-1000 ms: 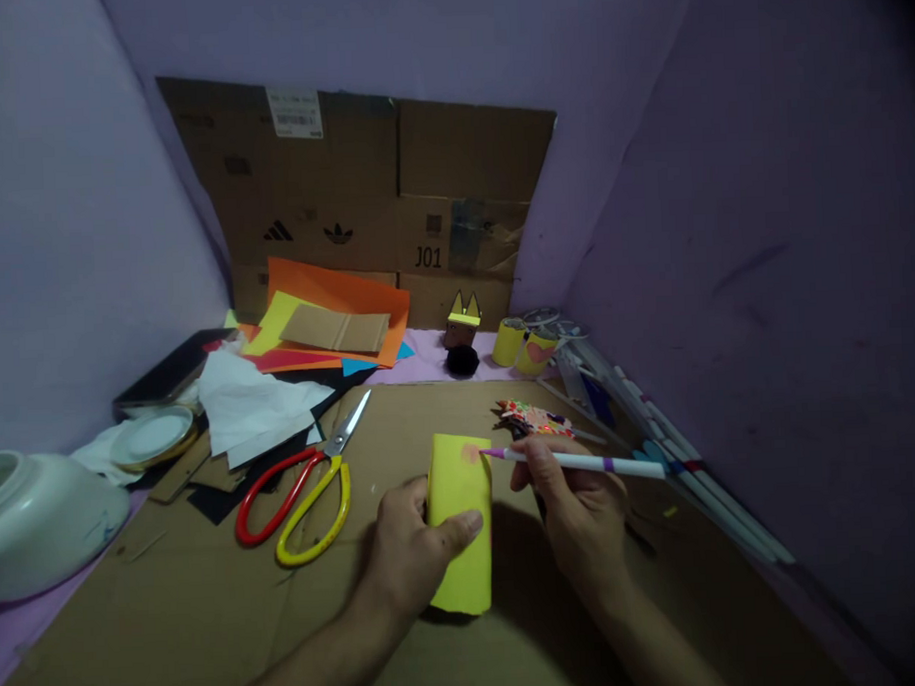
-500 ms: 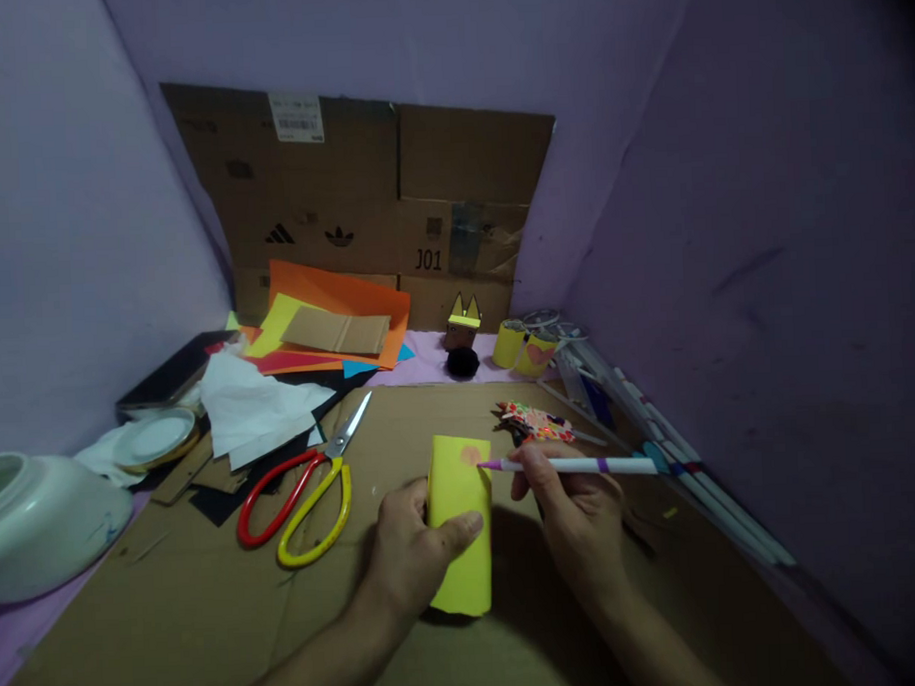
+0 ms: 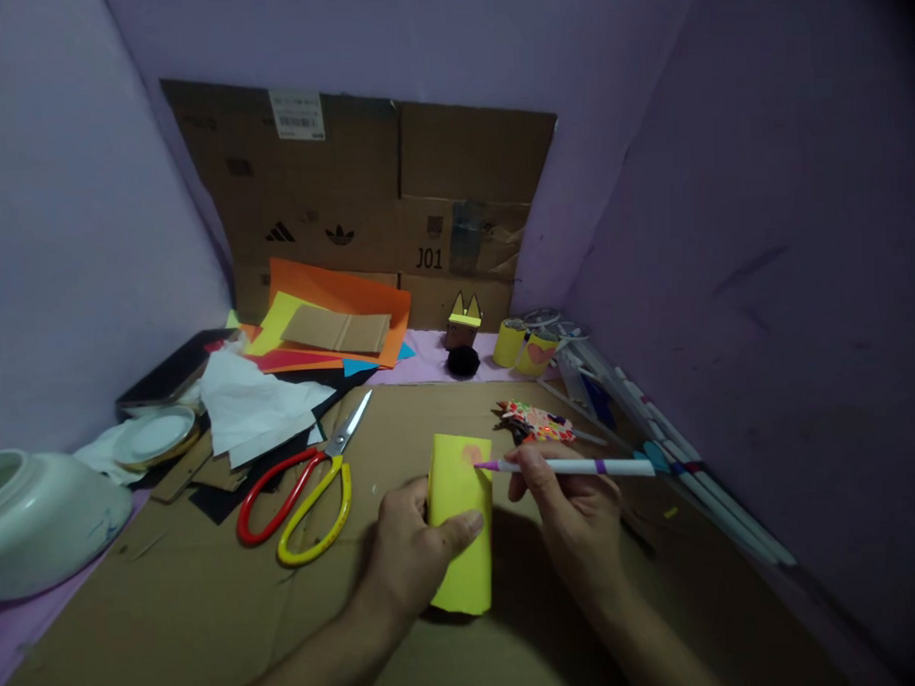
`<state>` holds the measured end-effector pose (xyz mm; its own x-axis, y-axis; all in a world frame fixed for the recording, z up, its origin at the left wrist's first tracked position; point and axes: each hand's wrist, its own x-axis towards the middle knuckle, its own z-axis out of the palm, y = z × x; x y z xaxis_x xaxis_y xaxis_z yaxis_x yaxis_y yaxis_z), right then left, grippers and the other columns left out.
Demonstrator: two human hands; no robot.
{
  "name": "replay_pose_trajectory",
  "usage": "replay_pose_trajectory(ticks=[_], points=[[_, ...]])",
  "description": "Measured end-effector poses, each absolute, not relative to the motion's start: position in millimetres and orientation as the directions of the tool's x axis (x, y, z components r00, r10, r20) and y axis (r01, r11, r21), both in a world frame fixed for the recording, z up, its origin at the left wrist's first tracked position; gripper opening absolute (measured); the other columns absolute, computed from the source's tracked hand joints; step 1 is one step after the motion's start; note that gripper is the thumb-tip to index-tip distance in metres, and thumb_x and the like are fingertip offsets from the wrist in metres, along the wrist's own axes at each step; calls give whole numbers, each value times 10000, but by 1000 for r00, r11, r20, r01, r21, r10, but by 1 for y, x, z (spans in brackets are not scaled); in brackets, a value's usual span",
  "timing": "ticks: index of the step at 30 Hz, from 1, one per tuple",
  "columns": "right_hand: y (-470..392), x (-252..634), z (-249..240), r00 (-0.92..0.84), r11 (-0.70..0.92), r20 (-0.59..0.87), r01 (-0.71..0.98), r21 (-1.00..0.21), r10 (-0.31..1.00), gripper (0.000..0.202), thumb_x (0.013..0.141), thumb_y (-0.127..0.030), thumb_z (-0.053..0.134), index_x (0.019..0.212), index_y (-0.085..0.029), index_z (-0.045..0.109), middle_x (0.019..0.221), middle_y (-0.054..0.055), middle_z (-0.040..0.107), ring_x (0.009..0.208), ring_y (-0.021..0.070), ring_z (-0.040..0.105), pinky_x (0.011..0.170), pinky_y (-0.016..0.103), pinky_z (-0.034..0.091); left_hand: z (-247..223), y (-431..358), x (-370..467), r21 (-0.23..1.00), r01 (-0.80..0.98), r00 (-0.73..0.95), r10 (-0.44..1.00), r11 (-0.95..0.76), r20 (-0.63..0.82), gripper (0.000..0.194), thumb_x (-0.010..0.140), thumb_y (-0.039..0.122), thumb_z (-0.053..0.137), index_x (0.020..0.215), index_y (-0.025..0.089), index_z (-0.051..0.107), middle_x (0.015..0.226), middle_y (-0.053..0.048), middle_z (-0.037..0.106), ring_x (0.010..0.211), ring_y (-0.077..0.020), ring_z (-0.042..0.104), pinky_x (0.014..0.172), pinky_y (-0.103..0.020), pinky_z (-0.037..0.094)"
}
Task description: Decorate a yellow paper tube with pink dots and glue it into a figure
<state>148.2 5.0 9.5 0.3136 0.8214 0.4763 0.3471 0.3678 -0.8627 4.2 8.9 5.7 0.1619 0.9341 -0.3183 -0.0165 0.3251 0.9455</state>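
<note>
A yellow paper-covered block [image 3: 464,573] stands over the cardboard mat, with a small orange patch [image 3: 471,455] near its top. My left hand [image 3: 420,544] grips it from the left, thumb lying across its front. A white marker with a purple tip [image 3: 604,467] is pinched in my right hand [image 3: 575,509]; its tip meets the yellow face just below the orange patch. Left of my left hand lie scissors with red and yellow handles [image 3: 332,457], blades apart.
Paper sheets [image 3: 396,307] and white tissue [image 3: 257,405] lie at the back left, beside a pale bowl [image 3: 51,522]. Behind my hands are a black pompom [image 3: 462,361], yellow rolls [image 3: 537,354] and a patterned piece [image 3: 539,421]. White markers [image 3: 722,504] line the right.
The marker tip has shifted very slightly left on the yellow face, along with my right hand. My left hand keeps its grip.
</note>
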Motion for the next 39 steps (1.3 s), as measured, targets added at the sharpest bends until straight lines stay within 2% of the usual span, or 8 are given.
replay_pose_trajectory(ticks=[6,16,22,39], points=[[7,152,6,351,387,508,359,-849,787,266,861,-306,545,642,-182,633,504,-23,577,500,120,547,529,237,437,8,9,4,942,-15,153,932,335,-329,267,511,298,706,689,119,621,538,-1,586,495,-138,520,457,-233,427],[9,148,9,342,409,532,371,-834,774,209,838,-285,560,698,-170,665,503,-25,592,490,121,571,513,232,456,7,10,5,942,-24,144,934,334,-328,257,510,273,709,696,111,635,570,-16,609,515,-144,538,474,-238,439],[9,151,7,348,410,532,367,-835,772,252,851,-288,547,638,-182,632,490,-26,579,475,115,550,499,227,441,6,9,4,944,-28,152,935,328,-321,254,509,288,705,681,116,627,559,-14,598,510,-143,530,471,-240,433],[7,150,7,347,377,526,413,-829,776,261,860,-305,538,646,-186,629,516,-23,580,514,126,552,542,244,444,4,9,3,952,35,158,939,303,-304,275,538,314,692,716,114,629,593,-26,596,537,-151,525,489,-247,428]])
